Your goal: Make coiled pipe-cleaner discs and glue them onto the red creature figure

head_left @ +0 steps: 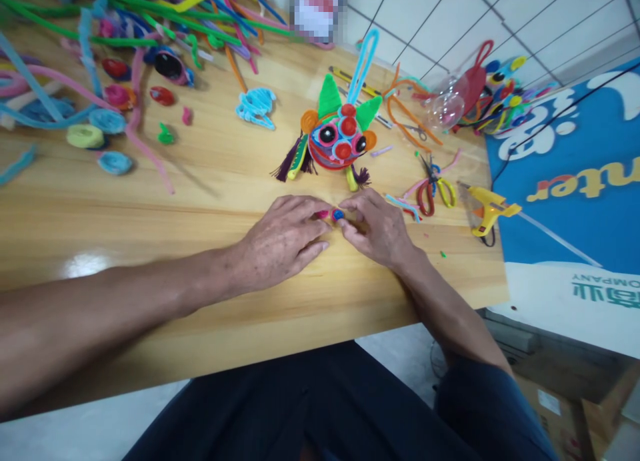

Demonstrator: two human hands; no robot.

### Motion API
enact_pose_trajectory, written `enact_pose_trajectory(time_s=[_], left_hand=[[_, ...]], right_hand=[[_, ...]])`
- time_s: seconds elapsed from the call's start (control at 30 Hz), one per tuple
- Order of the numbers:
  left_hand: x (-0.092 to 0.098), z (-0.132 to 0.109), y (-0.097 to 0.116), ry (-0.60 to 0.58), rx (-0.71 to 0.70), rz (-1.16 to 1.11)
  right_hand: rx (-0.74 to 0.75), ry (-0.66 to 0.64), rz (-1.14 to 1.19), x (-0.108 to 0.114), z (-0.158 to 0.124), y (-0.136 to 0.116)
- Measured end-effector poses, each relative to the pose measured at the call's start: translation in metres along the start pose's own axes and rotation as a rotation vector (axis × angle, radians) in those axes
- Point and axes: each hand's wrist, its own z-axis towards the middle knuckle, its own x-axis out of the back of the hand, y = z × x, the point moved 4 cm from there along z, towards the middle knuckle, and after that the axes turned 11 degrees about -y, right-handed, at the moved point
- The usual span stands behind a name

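Blue coil (339,215) pinched by right hand (379,228), fingertips nearly closed; left hand (283,241) half-curled at pink piece (323,214), grip unclear; set close, presumably for fine control

The table (210,228) is smooth, grained wood, glossy where a white glare (86,264) sits; the stems (86,51) are matt and fuzzy, while the blue coil (338,214) is too small to judge. The mask (343,140) has fuzzy ears (329,101), shiny eyes (327,135) and thread tassels (287,164). The scissors (434,182) pair metal blades (427,165) with smooth plastic handles (425,201), the glue gun (487,208) is plastic, the trousers (300,401) matt cloth.
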Motion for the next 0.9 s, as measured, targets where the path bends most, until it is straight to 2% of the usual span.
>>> enact_pose_trajectory(time_s=[0.43,0.9], left_hand=[[0.0004,-0.0004,0.0005,0.004,-0.028,0.024],[-0.0007,-0.0008,-0.0002,0.003,0.005,0.006]], right_hand=[[0.05,0.053,-0.022,-0.0038,0.0012,-0.0003],[0.053,0.068,-0.008,-0.0049,0.0003,0.0005]])
